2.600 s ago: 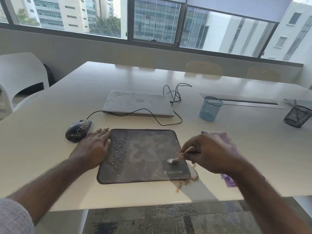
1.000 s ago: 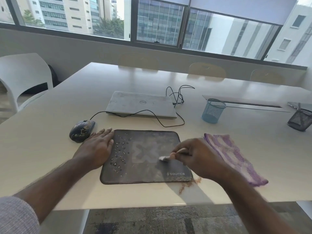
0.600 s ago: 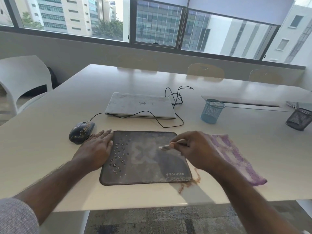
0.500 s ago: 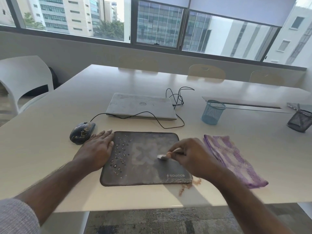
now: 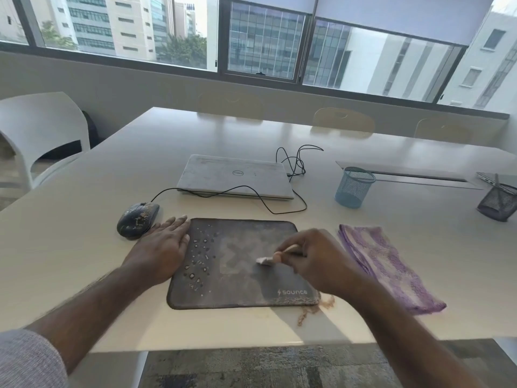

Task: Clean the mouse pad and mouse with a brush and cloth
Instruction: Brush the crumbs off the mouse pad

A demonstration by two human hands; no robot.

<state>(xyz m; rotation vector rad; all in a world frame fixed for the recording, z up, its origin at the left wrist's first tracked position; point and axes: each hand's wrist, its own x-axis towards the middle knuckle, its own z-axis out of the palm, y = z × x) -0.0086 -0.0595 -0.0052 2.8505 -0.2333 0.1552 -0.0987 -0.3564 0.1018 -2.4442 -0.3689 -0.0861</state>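
A dark grey mouse pad lies flat on the near part of a pale table, its long side running left to right. Its surface is dusty and mottled, with a faded lighter X-shaped mark in the middle, a scatter of small pale-rimmed spots and crumbs down its left part, and a white "sounce" logo with a lightning bolt at its near right corner. Brownish dirt lies along the pad's near right edge and spills onto the table just beside that corner.

The left hand lies flat with its fingers straight, palm down, pressing on the pad's left edge and the table beside it. The right hand has its fingers curled round the light handle of a small brush, whose white bristles touch the pad right of the X mark.

A dark mouse, speckled with light brown grime on its top, sits on the table just left of the pad's far left corner, near the left hand's fingertips. Its black cable runs right along the near side of a closed silver laptop. A purple and white striped cloth lies crumpled on the table right of the pad. A blue mesh cup stands farther back, and a black mesh cup at the far right.
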